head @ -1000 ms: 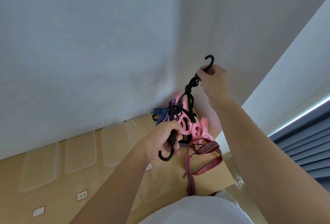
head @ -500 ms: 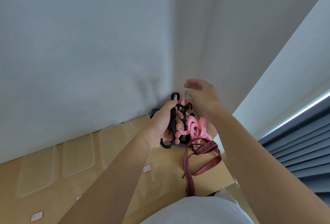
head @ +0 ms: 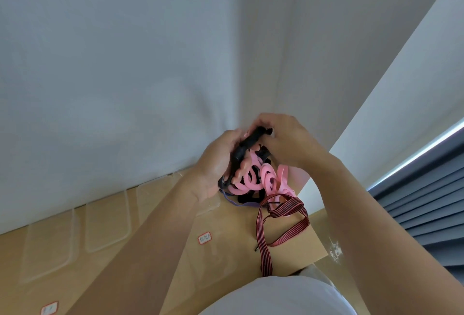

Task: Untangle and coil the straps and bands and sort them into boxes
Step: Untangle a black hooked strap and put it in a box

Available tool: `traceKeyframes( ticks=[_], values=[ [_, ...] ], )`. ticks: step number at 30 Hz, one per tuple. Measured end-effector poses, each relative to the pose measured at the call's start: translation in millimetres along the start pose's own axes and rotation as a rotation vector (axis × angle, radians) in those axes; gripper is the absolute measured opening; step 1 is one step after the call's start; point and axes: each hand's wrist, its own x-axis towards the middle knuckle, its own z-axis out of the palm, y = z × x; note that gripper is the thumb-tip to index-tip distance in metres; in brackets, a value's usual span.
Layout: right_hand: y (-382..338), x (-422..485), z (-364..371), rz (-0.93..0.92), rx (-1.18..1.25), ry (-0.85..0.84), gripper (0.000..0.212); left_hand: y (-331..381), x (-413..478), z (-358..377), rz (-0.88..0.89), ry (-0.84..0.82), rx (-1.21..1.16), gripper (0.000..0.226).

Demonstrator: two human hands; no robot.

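A black hooked cord [head: 247, 144] is bunched between both hands above the table's far right corner. My left hand [head: 218, 164] grips its lower part and hook end. My right hand [head: 286, 139] is closed over its upper end. Just below them lies a tangle of pink bands [head: 266, 179] with black strap parts and a purple band [head: 241, 204] under it. A red-and-black striped strap [head: 283, 216] loops on the table and hangs over the near edge.
Several clear plastic boxes [head: 105, 224] stand in a row along the white wall on the tan table [head: 233, 247], with small red-bordered labels [head: 205, 238] in front. A dark blind [head: 426, 189] is at the right. My white shirt fills the bottom.
My right hand, which held one hook stretched high, came down to meet my left hand. The black cord is now gathered short between both hands.
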Motion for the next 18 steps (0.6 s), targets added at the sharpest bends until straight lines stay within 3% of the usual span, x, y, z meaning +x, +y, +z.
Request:
traceKeyframes(
  ticks=[4, 8, 12, 18],
  values=[
    [-4.4, 2.5, -4.1, -0.106, 0.027, 0.261, 0.037, 6.1, -6.3, -3.0, 0.027, -0.023, -0.108, 0.036],
    [-8.2, 6.6, -17.6, -0.272, 0.031, 0.421, 0.053, 18.0, -17.8, -2.3, 0.179, -0.069, 0.009, 0.017],
    [-17.2, 7.8, -27.2, -0.343, 0.059, 0.485, 0.062, 33.5, -23.1, 0.9, 0.308, -0.076, 0.148, 0.017],
    [-17.3, 6.5, -33.8, -0.315, 0.019, 0.525, 0.063, 50.0, -23.8, 15.9, 0.38, -0.054, 0.112, 0.008]
  ],
)
